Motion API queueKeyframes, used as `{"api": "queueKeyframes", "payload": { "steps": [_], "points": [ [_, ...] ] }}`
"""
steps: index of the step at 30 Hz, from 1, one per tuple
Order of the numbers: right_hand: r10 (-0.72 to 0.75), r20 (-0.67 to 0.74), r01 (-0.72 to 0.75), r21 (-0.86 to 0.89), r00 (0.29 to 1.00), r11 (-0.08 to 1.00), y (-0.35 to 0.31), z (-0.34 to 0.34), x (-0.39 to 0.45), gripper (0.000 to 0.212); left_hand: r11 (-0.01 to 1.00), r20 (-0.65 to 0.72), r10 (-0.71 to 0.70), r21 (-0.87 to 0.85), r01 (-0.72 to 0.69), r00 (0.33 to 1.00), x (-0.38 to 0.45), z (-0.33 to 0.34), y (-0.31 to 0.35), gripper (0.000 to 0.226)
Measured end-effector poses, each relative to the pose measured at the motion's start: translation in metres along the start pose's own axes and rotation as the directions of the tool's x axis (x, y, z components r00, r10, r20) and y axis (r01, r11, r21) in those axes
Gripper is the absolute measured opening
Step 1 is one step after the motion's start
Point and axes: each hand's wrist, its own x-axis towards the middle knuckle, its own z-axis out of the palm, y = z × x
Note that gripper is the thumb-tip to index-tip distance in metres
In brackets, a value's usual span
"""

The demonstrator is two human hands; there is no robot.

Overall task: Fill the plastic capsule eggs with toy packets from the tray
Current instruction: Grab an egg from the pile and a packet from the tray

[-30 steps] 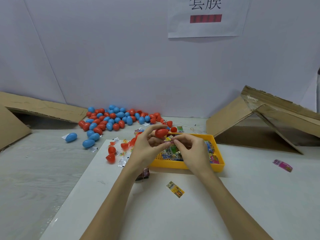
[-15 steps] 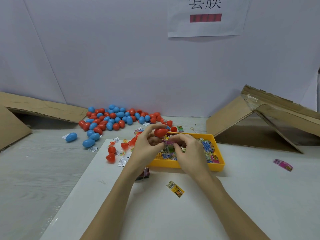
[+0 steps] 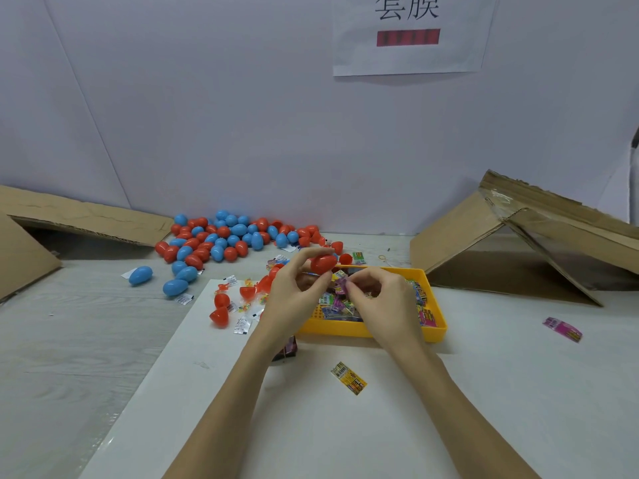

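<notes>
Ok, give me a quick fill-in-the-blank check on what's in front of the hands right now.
1. The left hand holds a capsule egg half coloured ____.
2. The right hand pinches a packet just above the ____ tray.
3. The heap of closed eggs by the wall mixes red ones with ____ ones.
4. A lone yellow packet lies on the white sheet, on the ____ side of the tray.

Missing words: red; yellow; blue; near

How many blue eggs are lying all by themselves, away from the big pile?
3, on the table left of the white sheet: one far left, and two together just below the pile. Others may hide in it.
</notes>
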Motion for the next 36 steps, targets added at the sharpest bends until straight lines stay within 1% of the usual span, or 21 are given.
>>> {"api": "queueKeyframes", "payload": {
  "steps": [4, 7, 10, 14, 16, 19, 21, 25, 28, 30, 32, 34, 36],
  "points": [
    [0.12, -0.053, -0.107, 0.193, 0.991, 0.975, 0.002, -0.008, 0.006, 0.016, 0.998, 0.009, -0.032, -0.054, 0.032, 0.999, 0.0, 0.0, 0.002, 0.037],
    [0.182, -0.056, -0.161, 0.265, 0.982, 0.951, 0.004, -0.011, 0.009, 0.023, 0.996, 0.041, -0.035, -0.08, 0.039, 0.999, 0.0, 0.002, 0.004, 0.034],
    [0.211, -0.053, -0.188, 0.284, 0.976, 0.94, 0.006, -0.012, 0.009, 0.026, 0.995, 0.07, -0.046, -0.082, 0.052, 0.996, 0.0, 0.004, 0.002, 0.028],
    [0.209, -0.046, -0.186, 0.306, 0.977, 0.934, 0.004, -0.013, 0.007, 0.026, 0.999, 0.099, -0.036, 0.022, 0.034, 0.994, 0.0, 0.004, -0.001, 0.024],
    [0.194, -0.04, -0.173, 0.307, 0.98, 0.936, 0.003, -0.013, 0.006, 0.026, 0.996, 0.085, -0.027, 0.085, 0.02, 0.996, 0.0, 0.004, -0.004, 0.025],
    [0.181, -0.055, -0.157, 0.296, 0.982, 0.942, 0.002, -0.012, 0.005, 0.027, 0.986, 0.031, -0.007, 0.165, 0.002, 0.999, 0.0, 0.004, -0.005, 0.027],
    [0.183, -0.059, -0.158, 0.3, 0.981, 0.941, 0.002, -0.011, 0.005, 0.028, 0.985, 0.013, 0.004, 0.175, -0.006, 1.0, 0.0, 0.004, -0.005, 0.028],
    [0.187, -0.029, -0.169, 0.317, 0.982, 0.933, 0.002, -0.009, 0.004, 0.028, 0.981, 0.027, 0.011, 0.192, -0.016, 1.0, 0.0, 0.004, -0.004, 0.029],
    [0.178, -0.004, -0.167, 0.328, 0.984, 0.93, 0.003, -0.008, 0.004, 0.027, 0.984, 0.04, 0.014, 0.177, -0.021, 0.999, 0.0, 0.005, -0.002, 0.029],
    [0.171, 0.036, -0.172, 0.365, 0.985, 0.915, 0.003, -0.008, 0.004, 0.024, 0.989, 0.028, 0.01, 0.145, -0.014, 1.0, -0.001, 0.004, -0.001, 0.024],
    [0.172, 0.1, -0.198, 0.429, 0.98, 0.881, 0.003, -0.008, 0.005, 0.015, 0.997, 0.022, -0.02, 0.074, 0.018, 1.0, -0.002, 0.003, 0.0, 0.022],
    [0.186, 0.155, -0.239, 0.507, 0.97, 0.828, 0.002, -0.007, 0.004, 0.008, 0.999, 0.031, -0.038, 0.0, 0.038, 0.999, -0.003, 0.004, 0.002, 0.026],
    [0.199, 0.169, -0.26, 0.558, 0.965, 0.788, 0.002, -0.007, 0.005, 0.009, 0.999, 0.033, -0.017, -0.033, 0.018, 0.999, -0.002, 0.004, 0.002, 0.027]
  ]
}}
